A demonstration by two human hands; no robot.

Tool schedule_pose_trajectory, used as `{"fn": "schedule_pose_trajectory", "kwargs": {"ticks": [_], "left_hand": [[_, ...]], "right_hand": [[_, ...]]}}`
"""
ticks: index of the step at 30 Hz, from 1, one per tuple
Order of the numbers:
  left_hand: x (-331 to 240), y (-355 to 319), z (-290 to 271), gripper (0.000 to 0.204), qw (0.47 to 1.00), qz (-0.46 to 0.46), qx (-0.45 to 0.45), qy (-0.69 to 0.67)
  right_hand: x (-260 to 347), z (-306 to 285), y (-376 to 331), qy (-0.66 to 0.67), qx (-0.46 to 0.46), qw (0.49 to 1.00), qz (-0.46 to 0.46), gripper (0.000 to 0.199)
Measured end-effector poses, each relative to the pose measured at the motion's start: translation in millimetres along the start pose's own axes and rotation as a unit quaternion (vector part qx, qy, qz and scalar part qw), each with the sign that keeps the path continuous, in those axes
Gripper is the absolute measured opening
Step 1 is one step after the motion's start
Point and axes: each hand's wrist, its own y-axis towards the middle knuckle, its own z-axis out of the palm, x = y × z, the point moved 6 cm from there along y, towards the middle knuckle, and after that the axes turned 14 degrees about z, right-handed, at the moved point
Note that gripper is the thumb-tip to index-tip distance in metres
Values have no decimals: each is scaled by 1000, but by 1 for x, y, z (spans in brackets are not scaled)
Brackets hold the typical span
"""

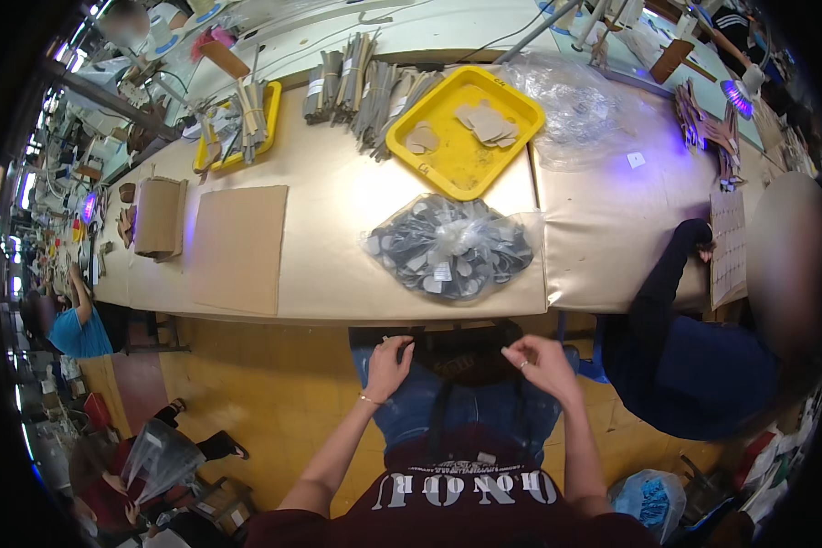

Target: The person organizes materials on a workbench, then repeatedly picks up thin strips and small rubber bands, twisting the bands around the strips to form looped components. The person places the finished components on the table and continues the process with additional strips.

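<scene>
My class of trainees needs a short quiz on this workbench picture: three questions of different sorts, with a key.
1. Multiple choice: what colour is the large tray just beyond the clear plastic bag?
a) green
b) yellow
c) red

2. True or false: a bare, flat cardboard sheet lies to the left of the bag.

3. Fill in the blank: the thin bracelet is on the camera wearer's ____ wrist.

Key:
1. b, yellow.
2. True.
3. Left; it sits below the left hand in the picture.
</scene>
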Motion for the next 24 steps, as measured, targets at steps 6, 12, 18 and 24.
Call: {"fn": "schedule_pose_trajectory", "kwargs": {"ticks": [6, 12, 18, 24], "left_hand": [[-70, 21, -94, 32, 909, 234, -306, 161], [-66, 70, -104, 46, 838, 158, -483, 199], [-52, 66, -98, 43, 833, 142, -496, 200], [-52, 72, -101, 39, 831, 150, -493, 209]], "right_hand": [[160, -31, -15, -175, -419, 815, -360, 74], [229, -14, 50, -243, -318, 836, -377, 63], [282, -8, 44, -77, -299, 828, -468, 52], [299, -12, 22, 101, -275, 799, -526, 50]]}}
